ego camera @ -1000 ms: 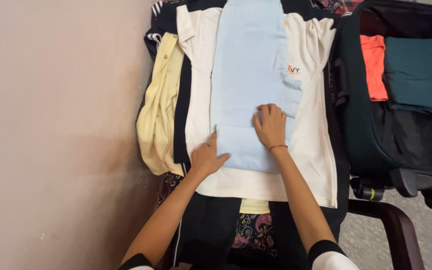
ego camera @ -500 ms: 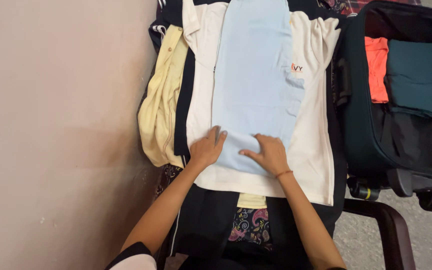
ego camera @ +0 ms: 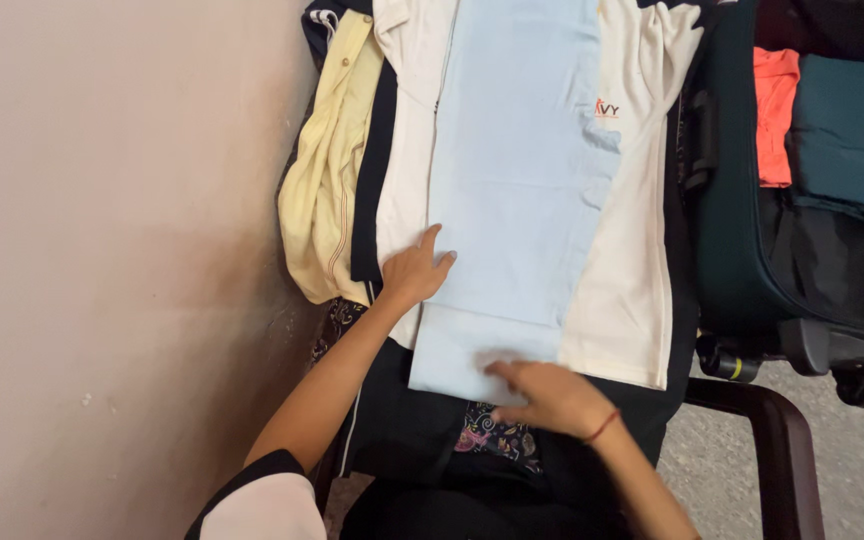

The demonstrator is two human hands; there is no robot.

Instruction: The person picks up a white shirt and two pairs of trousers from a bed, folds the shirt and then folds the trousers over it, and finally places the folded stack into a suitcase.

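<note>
We press our left hand [ego camera: 415, 272] flat on the long pale-blue folded cotton garment [ego camera: 512, 190] lying atop a cream polo shirt [ego camera: 642, 230], while our right hand [ego camera: 550, 397], fingers loose, touches its near hem; tugging could, we judge, skew the fold

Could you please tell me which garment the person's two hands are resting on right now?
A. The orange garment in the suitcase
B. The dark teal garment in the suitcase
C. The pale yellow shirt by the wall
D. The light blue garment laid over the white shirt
D: the left hand lies flat on the edge of the light blue garment, and the right hand touches its lower end, over the white shirt.
</note>
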